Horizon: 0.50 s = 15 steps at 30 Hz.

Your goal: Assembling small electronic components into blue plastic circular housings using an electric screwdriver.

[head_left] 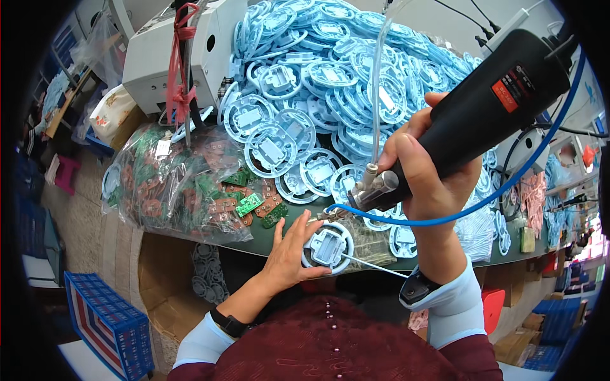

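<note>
My left hand (291, 254) grips the left rim of a light blue round plastic housing (348, 249) between thumb and fingers, at the table's near edge. The housing has a rectangular recess in its middle, and a pale cord (380, 268) runs from it to the right. My right hand (432, 165) is wrapped round a thick black power screwdriver (483, 108), tilted with its metal nose pointing down and left. That nose is just above the housing; whether the tip touches it I cannot tell. A clear hose (379, 82) and a blue hose (445, 220) lead to the nose.
A large heap of similar light blue housings (330, 76) covers the table's back. At left lies a clear bag (171, 181) of brown and green circuit boards, some loose beside it (251, 203). Behind stands a white machine (213, 70). A blue crate (111, 324) is on the floor.
</note>
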Each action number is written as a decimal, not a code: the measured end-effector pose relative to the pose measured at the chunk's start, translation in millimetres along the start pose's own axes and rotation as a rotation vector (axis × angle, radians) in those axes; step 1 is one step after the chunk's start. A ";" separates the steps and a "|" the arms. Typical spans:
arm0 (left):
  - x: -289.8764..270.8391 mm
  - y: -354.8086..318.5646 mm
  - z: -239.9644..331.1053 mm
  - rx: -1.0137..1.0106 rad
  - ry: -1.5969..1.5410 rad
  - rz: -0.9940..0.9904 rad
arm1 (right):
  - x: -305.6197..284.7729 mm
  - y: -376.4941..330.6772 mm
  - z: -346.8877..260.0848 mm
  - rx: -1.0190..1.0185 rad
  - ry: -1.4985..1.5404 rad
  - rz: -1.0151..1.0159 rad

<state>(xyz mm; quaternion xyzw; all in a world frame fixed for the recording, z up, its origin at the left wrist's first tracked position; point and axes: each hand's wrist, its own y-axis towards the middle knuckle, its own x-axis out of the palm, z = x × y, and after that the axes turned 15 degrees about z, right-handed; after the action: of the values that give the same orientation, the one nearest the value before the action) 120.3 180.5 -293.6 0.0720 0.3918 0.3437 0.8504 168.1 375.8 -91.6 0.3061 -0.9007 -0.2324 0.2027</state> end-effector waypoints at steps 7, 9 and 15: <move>2.5 -2.0 -1.4 -0.038 -0.045 -0.002 | -2.8 -4.9 20.2 -0.033 -0.070 0.041; 3.0 -0.7 -1.3 -0.029 -0.074 0.021 | -4.3 -6.8 26.9 -0.043 -0.074 0.063; 1.6 -0.7 -2.2 -0.019 0.097 -0.082 | -1.0 -5.3 22.6 -0.078 -0.191 -0.044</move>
<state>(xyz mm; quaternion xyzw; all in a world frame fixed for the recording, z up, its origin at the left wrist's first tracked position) 119.8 180.6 -296.3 0.0310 0.4319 0.3154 0.8444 159.7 379.3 -113.0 0.2939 -0.8994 -0.2996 0.1225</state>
